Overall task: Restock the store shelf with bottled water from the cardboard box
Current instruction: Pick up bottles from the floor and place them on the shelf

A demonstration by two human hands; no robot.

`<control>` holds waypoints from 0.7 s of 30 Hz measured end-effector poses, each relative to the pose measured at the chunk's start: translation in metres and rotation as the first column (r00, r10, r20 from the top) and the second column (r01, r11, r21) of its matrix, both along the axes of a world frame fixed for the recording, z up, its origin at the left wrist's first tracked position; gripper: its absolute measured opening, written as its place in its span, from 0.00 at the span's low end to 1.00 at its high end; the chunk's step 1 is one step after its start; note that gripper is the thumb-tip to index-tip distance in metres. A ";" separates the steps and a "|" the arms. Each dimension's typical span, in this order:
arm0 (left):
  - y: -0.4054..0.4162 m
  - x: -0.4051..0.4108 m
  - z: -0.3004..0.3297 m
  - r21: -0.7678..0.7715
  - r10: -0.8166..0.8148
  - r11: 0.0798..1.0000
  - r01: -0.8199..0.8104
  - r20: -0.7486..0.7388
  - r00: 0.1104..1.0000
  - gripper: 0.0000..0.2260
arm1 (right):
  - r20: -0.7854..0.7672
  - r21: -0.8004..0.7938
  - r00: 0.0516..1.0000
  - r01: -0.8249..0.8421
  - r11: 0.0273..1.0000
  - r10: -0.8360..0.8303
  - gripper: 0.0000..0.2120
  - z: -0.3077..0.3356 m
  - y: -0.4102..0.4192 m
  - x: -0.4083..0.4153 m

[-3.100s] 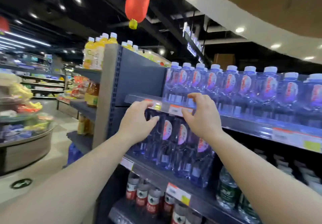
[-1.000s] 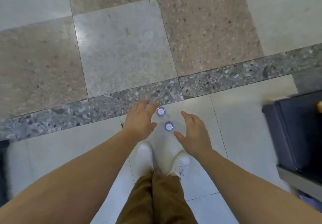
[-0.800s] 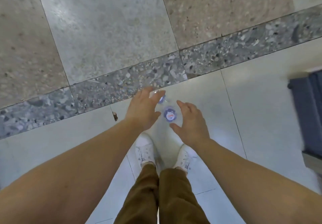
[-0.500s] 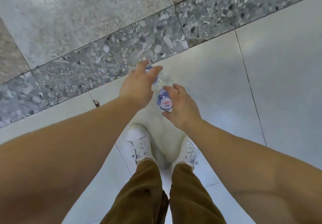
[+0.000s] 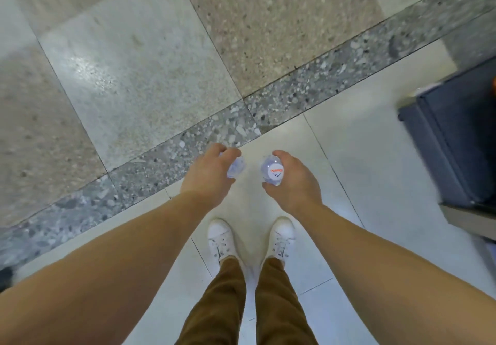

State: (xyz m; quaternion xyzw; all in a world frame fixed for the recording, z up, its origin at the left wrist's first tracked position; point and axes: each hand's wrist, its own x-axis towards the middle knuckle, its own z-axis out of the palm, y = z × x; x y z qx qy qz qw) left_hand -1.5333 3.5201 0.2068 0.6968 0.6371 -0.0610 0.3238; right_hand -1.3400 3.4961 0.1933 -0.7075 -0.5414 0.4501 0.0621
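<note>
A: Where are the bottles?
B: I see the right bottle, cap up, grasped by my right hand; the left bottle, mostly hidden, grasped by my left hand, above the floor.
A: Contents?
B: Not discernible. The dark shelf unit is cut off.

Polished stone floor, beige and grey speckled squares up top. Dark grey terrazzo strip runs diagonally across. Plain white tiles nearer. Overhead light glares off it. Dark blue unit at right edge, blurred, possibly shelving base.
</note>
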 end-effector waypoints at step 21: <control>-0.056 0.219 0.524 0.248 -0.504 0.850 0.464 0.639 0.582 0.38 | -0.233 0.393 0.731 0.674 0.625 -0.642 0.20 0.528 -0.180 0.152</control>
